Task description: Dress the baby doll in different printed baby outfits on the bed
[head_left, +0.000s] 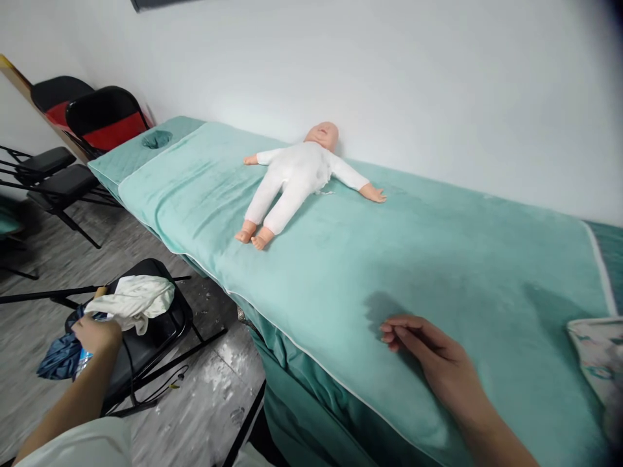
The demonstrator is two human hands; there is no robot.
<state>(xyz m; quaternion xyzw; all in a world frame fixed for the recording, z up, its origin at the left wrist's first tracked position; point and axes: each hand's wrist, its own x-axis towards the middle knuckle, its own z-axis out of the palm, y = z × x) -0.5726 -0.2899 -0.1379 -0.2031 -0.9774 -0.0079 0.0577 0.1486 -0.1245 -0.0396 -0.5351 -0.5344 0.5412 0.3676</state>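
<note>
Low at the left, my left hand is closed on the near end of a crumpled white cloth. Most of that cloth lies on a black folding chair, and its exact kind does not show. My right hand hovers over the bed with its thumb and fingers drawn together, and nothing shows between them. A baby doll in a white body suit lies face up on the green bed cover, arms spread, head towards the wall, apart from both hands.
Dark blue fabric hangs at the near chair's left side. A patterned cloth item sits at the bed's right edge. More folding chairs stand beyond the bed's far end, which has a face hole. The white wall borders the bed.
</note>
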